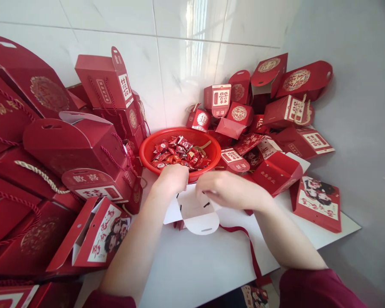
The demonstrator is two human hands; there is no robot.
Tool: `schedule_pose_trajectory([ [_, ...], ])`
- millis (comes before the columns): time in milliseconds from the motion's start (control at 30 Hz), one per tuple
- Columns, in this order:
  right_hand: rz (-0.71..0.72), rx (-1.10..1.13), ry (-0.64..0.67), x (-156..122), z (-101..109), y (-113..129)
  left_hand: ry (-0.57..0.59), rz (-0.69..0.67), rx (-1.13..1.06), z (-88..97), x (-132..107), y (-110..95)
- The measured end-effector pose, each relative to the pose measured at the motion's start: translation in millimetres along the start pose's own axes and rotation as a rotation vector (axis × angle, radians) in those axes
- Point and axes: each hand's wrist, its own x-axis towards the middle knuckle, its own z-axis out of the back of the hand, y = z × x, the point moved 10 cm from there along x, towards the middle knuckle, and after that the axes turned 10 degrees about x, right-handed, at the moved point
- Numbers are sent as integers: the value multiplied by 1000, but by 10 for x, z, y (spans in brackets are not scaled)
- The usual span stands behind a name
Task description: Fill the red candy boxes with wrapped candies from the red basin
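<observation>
An open gift box [197, 207], white inside and red outside, stands on the table in front of me with its flaps spread. My left hand [176, 176] is curled in at its far left corner, against the rim of the red plastic basket [143, 159]; its fingertips are hidden. Over the right side of the box, my right hand [216, 186] bends down with its fingers drawn together, and what they hold I cannot make out. Short dark strips show on the inner walls. From the box's right side a dark red ribbon [248, 239] runs over the table edge.
Small red-wrapped candies [179, 152] fill the basket. Stacked red gift boxes with rope handles [73, 145] rise on the left. Smaller red boxes [276, 171] are heaped on the right. A tiled wall [115, 47] closes off the back of the white table [176, 269].
</observation>
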Motion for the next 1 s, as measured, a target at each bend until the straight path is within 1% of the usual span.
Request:
schedule_pose_trajectory([
  [67,-88,-90,-195,-51,316,-205,13,-4,-10,16,-28,-12],
  [100,-154,-128,-262,-58,440,-341,19,-12,-17,21,-38,-11],
  [133,-234,-165,-309,-45,545,-497,23,-20,-25,25,-43,-3],
  [167,-332,-206,-325,-11,627,-670,23,-28,-34,26,-42,11],
  [200,-435,-249,-313,46,690,-848,22,-35,-44,24,-32,29],
  [233,-537,-296,-274,120,733,-1024,21,-42,-54,16,-16,47],
  [267,-643,-337,-200,204,748,-1204,21,-52,-65,2,7,64],
  [367,-763,-354,-78,537,794,-1561,37,-91,-100,-58,89,87],
  [467,-842,-324,56,783,689,-1870,51,-103,-115,-100,145,101],
  [567,-871,-271,166,898,465,-2104,57,-96,-109,-106,163,102],
  [667,-839,-234,188,960,264,-2240,63,-92,-93,-98,165,86],
  [733,-821,-232,167,986,196,-2308,66,-94,-85,-95,168,78],
  [800,-826,-242,144,1000,187,-2374,67,-99,-81,-95,174,74],
  [867,-846,-257,120,1001,239,-2434,65,-106,-81,-99,183,71],
  [1000,-877,-272,56,959,468,-2502,48,-131,-90,-108,202,41],
])
